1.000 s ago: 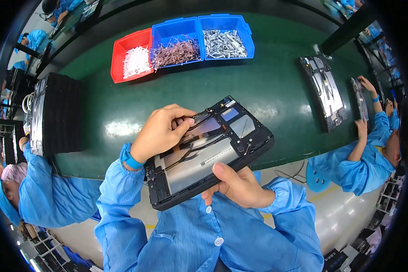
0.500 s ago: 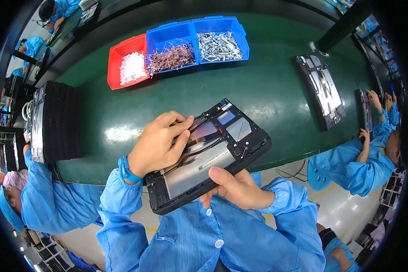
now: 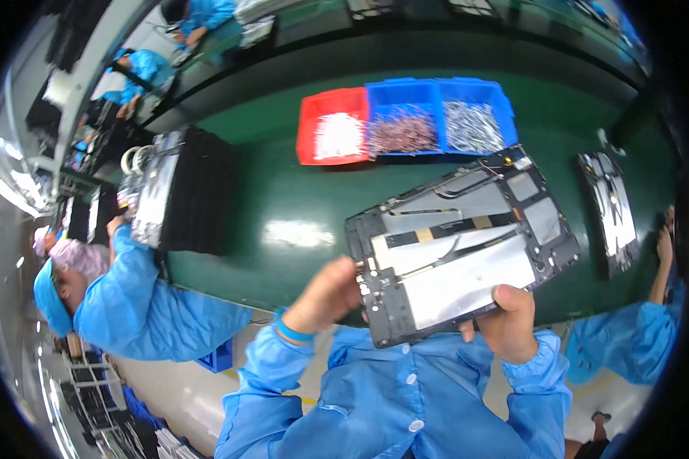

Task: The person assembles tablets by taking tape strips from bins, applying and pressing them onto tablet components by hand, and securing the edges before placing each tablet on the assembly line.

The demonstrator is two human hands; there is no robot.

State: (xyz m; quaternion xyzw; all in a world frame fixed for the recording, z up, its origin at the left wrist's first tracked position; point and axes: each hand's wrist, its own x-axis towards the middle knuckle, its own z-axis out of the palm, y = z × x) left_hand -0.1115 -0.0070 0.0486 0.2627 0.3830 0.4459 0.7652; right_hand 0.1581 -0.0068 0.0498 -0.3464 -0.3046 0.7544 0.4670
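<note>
Two hands hold one flat dark tablet frame (image 3: 459,245) up over the green table (image 3: 283,191). Its long side runs from lower left up to upper right. The left hand (image 3: 329,294) grips the left short end, fingers curled shut. The right hand (image 3: 505,321) pinches the bottom edge, thumb on top

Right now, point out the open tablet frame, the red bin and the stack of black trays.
open tablet frame (image 3: 467,260): head view, on its silver inner plate.
red bin (image 3: 308,122): head view, on its left wall.
stack of black trays (image 3: 199,191): head view, on its dark top side.
</note>
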